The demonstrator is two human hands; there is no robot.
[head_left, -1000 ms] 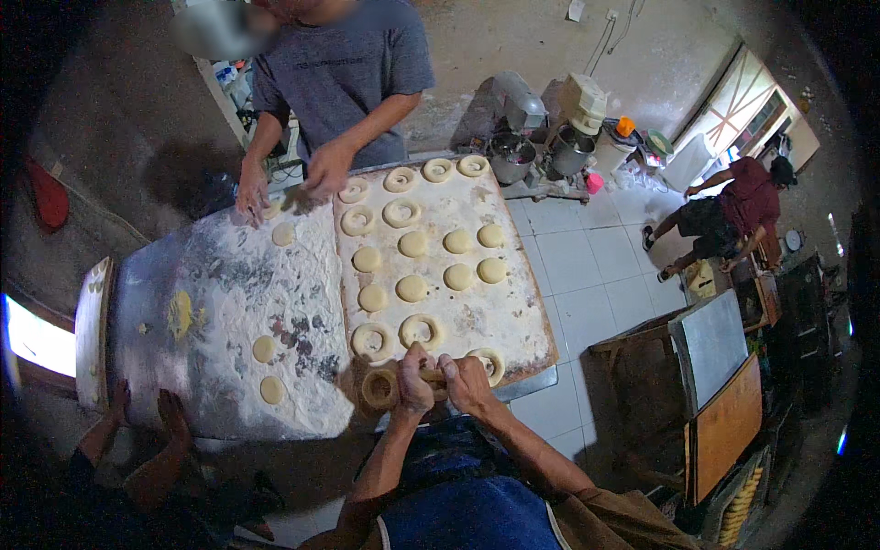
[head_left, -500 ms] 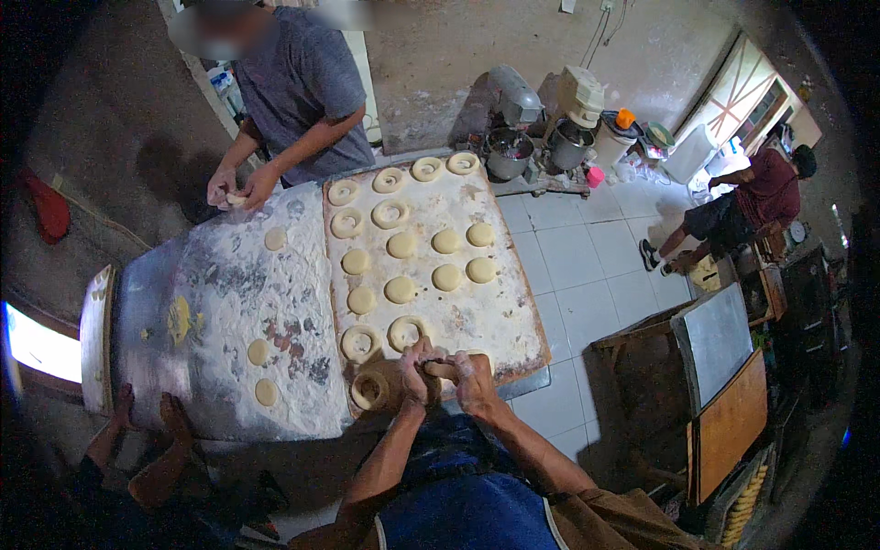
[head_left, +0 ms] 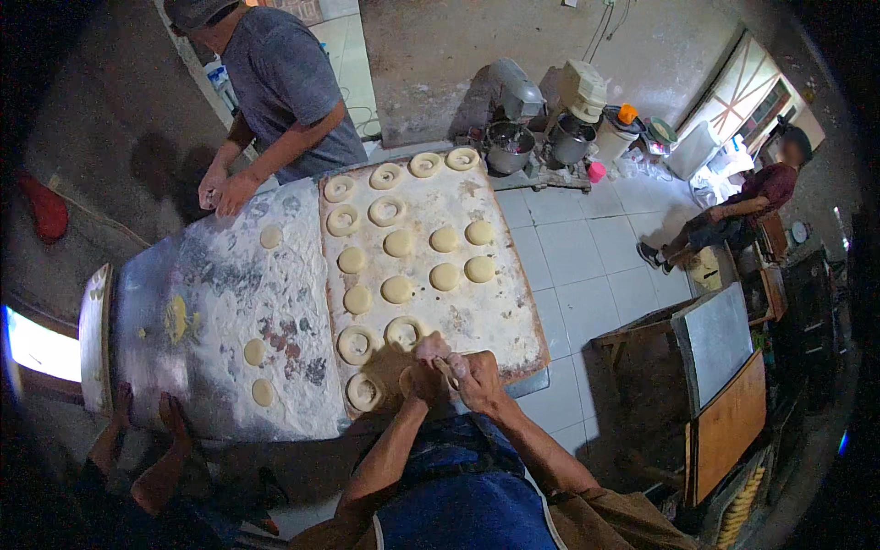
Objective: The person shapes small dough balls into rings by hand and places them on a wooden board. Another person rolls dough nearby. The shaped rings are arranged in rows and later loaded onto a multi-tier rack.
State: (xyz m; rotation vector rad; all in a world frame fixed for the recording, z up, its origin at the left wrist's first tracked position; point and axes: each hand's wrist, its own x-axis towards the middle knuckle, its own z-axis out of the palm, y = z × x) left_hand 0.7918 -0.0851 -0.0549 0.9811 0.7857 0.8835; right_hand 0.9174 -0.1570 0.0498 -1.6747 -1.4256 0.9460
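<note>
Floury and close together, my left hand (head_left: 425,374) and my right hand (head_left: 478,381) are over the near edge of the floured board (head_left: 500,325). Between them they pinch a piece of dough (head_left: 447,368), mostly hidden by my fingers; its full shape cannot be made out. Beside my left hand lie a dough ring (head_left: 417,328) and, farther left, another dough ring (head_left: 364,405). Part of a dough piece (head_left: 405,381) shows behind my left wrist. Flat dough rounds (head_left: 397,291) sit in the board's middle, with more rings along its far end.
Left of the board stretches a flour-dusted metal table (head_left: 220,312) with a few dough rounds. A co-worker in grey (head_left: 284,82) stands at its far side; another person's hands (head_left: 170,417) rest at its near edge. Mixers (head_left: 513,101) stand by the wall. Someone in maroon (head_left: 765,197) is at far right.
My hands have shifted slightly and turned around the dough. The grey-shirted co-worker has turned aside and lowered their hands. The person in maroon has straightened up.
</note>
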